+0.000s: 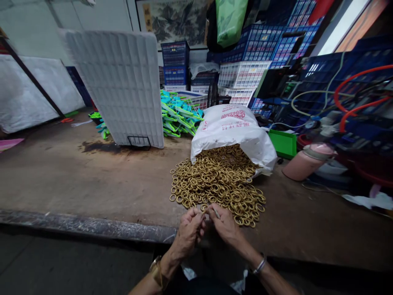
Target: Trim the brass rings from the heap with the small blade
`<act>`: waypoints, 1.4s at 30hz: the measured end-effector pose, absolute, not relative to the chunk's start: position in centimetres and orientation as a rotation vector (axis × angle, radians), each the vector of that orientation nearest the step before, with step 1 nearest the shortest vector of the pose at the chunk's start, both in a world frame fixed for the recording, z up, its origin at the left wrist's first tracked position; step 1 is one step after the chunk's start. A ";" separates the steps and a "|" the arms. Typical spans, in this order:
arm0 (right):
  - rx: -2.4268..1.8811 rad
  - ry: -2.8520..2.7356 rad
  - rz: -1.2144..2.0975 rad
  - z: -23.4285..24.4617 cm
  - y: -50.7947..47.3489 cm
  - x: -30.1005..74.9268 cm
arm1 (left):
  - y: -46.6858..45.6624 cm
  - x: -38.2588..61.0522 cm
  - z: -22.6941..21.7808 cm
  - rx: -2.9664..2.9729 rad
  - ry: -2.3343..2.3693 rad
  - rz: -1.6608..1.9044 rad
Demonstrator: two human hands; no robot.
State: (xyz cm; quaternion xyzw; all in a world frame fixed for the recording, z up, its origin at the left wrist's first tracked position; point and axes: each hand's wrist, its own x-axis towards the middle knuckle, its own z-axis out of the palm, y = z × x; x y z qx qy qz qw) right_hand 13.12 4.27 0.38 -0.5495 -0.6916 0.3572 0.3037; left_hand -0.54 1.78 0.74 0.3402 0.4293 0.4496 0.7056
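A heap of brass-coloured rings [219, 180] spills from an open white sack [233, 127] onto the worn brown table [92, 180]. My left hand [188, 233] and my right hand [225, 225] meet at the near edge of the heap, fingers pinched together. A ring [204, 208] shows between the fingertips of both hands, and a thin pale piece [216, 212] sticks out of my right hand's fingers. A watch is on my left wrist, a bangle on my right.
A white gridded tray [123, 86] stands upright on the table at the back. Green and teal plastic parts [178, 114] are piled behind it. A green box [284, 143], a pink cylinder [303, 162], hoses and stacked blue and white crates [245, 78] crowd the right side.
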 end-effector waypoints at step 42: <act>-1.948 -2.257 0.256 -1.0 6.4 12.2 | 1.0 -3.3 0.4 0.378 0.695 1.031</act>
